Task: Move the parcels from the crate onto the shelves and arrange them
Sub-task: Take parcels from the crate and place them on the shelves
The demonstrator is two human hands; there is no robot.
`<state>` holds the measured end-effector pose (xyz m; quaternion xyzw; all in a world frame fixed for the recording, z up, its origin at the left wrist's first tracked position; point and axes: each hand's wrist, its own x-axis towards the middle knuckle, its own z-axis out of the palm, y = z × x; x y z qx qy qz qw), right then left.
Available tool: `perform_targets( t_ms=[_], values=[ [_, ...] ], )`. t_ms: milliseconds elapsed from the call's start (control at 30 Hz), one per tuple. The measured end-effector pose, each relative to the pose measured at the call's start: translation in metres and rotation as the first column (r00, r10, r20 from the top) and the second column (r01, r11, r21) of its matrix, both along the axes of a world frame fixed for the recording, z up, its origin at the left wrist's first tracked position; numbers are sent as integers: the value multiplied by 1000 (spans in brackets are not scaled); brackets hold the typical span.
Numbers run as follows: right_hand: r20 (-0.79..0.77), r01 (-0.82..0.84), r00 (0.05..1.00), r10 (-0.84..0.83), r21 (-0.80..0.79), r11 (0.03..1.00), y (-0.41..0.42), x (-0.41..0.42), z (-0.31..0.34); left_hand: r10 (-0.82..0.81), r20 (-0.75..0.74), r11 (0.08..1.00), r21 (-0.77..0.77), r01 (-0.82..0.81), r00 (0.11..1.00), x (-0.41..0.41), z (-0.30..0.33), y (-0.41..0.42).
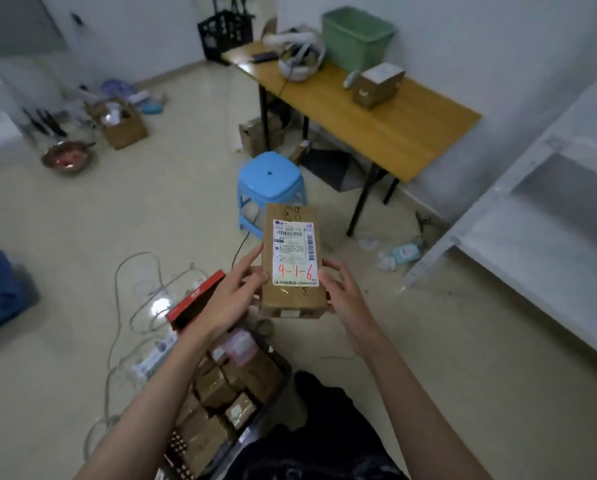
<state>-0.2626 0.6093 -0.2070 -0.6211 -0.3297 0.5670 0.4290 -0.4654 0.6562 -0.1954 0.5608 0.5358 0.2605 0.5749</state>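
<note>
Both hands [231,299] [345,296] hide parcel [292,261] edges.

makeshift parcel storeroom: white shelving [518,237], crate [276,393] of labelled parcels [221,389], cluttered floor [82,220]

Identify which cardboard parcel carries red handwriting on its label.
The parcel held up between the left hand and right hand; its white label reads 4-1-6 in red. The crate's parcels show none.

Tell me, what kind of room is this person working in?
Probably a small parcel sorting or storage room. A crate of brown parcels sits on the floor, both hands hold a labelled parcel marked 4-1-6, and white metal shelves stand at the right.
</note>
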Motion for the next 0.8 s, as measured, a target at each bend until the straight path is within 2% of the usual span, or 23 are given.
perform_targets(
  t_ms=[167,400,600,800],
  values=[
    [-29,247,969,-246,42,968,-63,22,27,-253,1,966,52,252,968,38,24,-13],
    [4,557,830,-558,55,829,-163,80,48,-567,-26,819,88,567,823,141,51,-61],
    [5,715,697,-717,72,695,-238,144,54,-713,32,700,94,708,700,228,64,-115],
    [11,789,613,-790,46,613,-297,210,48,-798,-6,599,95,795,602,316,55,-159]
  ],
)
